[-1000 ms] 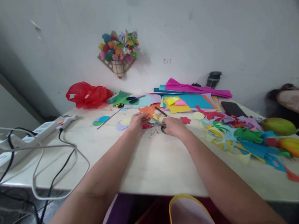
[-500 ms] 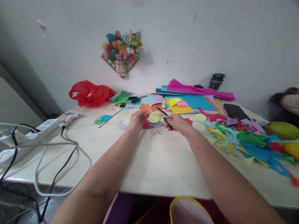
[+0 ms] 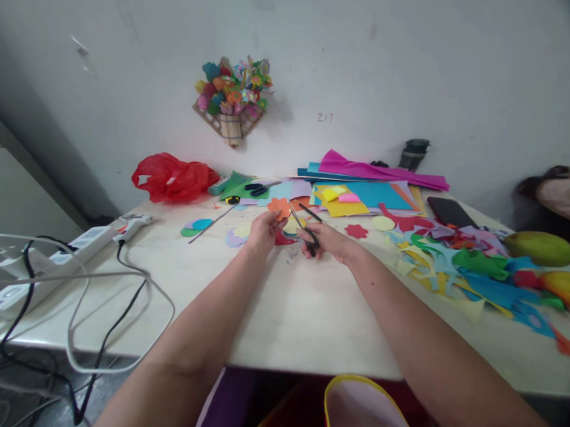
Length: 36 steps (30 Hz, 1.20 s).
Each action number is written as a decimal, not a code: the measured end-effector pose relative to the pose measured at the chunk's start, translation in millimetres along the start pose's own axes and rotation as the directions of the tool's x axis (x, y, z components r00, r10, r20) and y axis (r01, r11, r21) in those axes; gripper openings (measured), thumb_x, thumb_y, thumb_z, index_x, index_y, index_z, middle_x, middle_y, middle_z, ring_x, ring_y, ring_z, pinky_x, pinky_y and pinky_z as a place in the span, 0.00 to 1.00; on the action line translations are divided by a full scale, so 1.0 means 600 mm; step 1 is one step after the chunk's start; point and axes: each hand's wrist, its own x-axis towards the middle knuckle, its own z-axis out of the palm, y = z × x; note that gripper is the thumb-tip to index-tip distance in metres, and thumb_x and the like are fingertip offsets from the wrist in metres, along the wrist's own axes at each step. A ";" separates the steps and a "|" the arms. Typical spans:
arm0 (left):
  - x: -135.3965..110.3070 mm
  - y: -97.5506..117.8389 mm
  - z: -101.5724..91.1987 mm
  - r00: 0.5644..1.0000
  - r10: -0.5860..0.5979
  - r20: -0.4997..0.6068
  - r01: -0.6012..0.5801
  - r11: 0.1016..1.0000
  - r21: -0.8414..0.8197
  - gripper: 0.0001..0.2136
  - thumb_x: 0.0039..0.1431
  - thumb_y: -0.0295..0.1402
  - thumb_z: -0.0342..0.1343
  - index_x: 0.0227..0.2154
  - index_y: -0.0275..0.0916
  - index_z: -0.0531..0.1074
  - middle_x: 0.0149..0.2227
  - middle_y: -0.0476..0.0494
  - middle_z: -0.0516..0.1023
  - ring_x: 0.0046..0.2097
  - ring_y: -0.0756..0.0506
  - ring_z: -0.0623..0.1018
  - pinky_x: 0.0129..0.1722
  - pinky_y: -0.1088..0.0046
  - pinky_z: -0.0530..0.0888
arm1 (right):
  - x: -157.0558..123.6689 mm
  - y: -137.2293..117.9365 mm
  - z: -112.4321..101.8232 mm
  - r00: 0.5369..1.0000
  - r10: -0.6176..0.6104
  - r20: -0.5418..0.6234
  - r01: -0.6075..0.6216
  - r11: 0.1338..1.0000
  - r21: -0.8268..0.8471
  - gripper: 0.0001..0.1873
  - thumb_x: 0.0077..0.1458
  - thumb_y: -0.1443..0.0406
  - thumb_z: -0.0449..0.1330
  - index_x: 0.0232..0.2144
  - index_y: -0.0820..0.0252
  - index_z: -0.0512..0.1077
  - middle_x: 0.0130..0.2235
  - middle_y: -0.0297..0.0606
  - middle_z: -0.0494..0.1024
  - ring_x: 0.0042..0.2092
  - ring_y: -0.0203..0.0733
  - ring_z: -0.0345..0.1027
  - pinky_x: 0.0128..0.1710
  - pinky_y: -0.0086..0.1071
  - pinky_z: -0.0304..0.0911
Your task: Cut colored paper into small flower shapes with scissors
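Orange paper flower (image 3: 279, 207) was pinched at its lower edge between the thumb and fingertips of the left hand (image 3: 261, 231), just in front of the stack of coloured sheets (image 3: 363, 192), near that stack's left end. The right hand (image 3: 329, 241) was closed through the handles of black scissors (image 3: 306, 228), whose blades stood spread apart and pointed towards the stack, just beside the flower. A red plastic bag (image 3: 171, 179) lay left of the stack, a dark phone (image 3: 448, 212) right of it, and paper scraps (image 3: 465, 263) in front of its right end.
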 end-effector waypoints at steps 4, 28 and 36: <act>-0.001 0.000 0.003 1.000 -0.009 -0.028 0.008 1.000 -0.016 0.05 0.46 0.21 0.57 0.26 0.36 0.70 0.28 0.45 0.79 0.38 0.45 0.81 0.45 0.68 0.76 | 0.009 0.010 0.003 1.000 -0.020 -0.006 0.020 1.000 0.011 0.14 0.59 0.56 0.57 0.30 0.60 0.65 0.23 0.32 0.73 0.21 0.31 0.69 0.15 0.21 0.54; 0.002 -0.006 -0.003 0.999 -0.036 0.026 0.036 0.999 0.024 0.07 0.45 0.21 0.59 0.26 0.37 0.69 0.28 0.45 0.78 0.39 0.45 0.81 0.43 0.68 0.77 | 0.015 0.019 0.012 0.998 -0.053 -0.045 0.056 0.997 0.056 0.14 0.56 0.57 0.60 0.27 0.60 0.64 0.19 0.27 0.69 0.18 0.28 0.63 0.14 0.21 0.49; 0.002 -0.006 -0.002 0.999 -0.042 0.002 0.042 0.999 0.025 0.07 0.44 0.21 0.58 0.28 0.38 0.70 0.28 0.45 0.78 0.41 0.42 0.81 0.42 0.66 0.78 | 0.015 0.018 0.011 0.999 -0.036 -0.035 0.038 0.997 0.069 0.12 0.56 0.59 0.59 0.27 0.59 0.64 0.19 0.27 0.69 0.17 0.28 0.62 0.14 0.21 0.47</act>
